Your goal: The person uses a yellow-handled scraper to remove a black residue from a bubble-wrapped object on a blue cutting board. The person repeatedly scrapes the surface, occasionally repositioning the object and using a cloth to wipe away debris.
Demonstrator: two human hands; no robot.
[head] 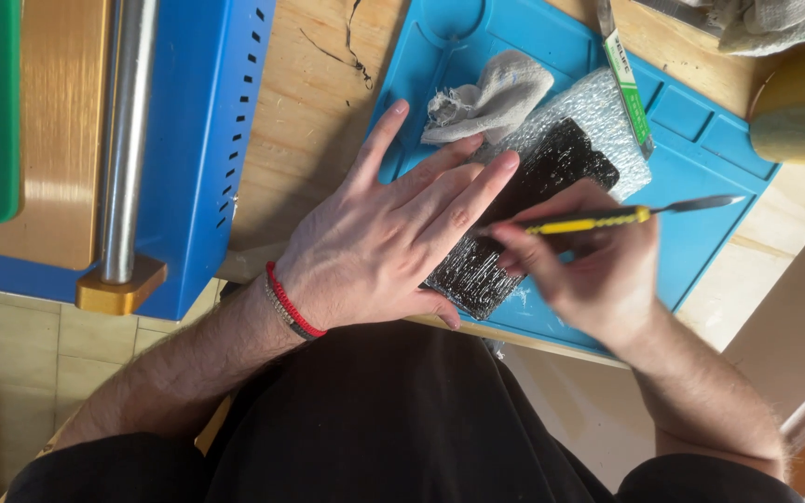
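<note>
head view, looking down at a wooden bench. flat black rectangular panel with a scratched, streaked surface (pixel 514 224) lies on a bright blue silicone work mat (pixel 701 224), its far end resting on a sheet of clear bubble wrap (pixel 607 112).

left hand (pixel 384 242): open, fingers spread, palm pressed flat on the near-left part of the panel, fingertips reaching along its left edge. red cord bracelet (pixel 293 300) at the wrist.

right hand (pixel 598 270): closed in a pen-like grip around a thin yellow-and-black hand tool with a metal blade tip (pixel 607 219). the metal tip points away to the right over the mat; the other end sits over the panel near the left fingertips. hand slightly blurred; whether the tool touches the panel cannot be told.

around it: crumpled grey-white cloth (pixel 491 93) on the mat just beyond the left fingertips; green-and-white tube (pixel 628 88) beside the bubble wrap; roll of yellowish tape (pixel 798 112) at the right edge; blue metal machine housing with slots (pixel 202 140) to the left.
</note>
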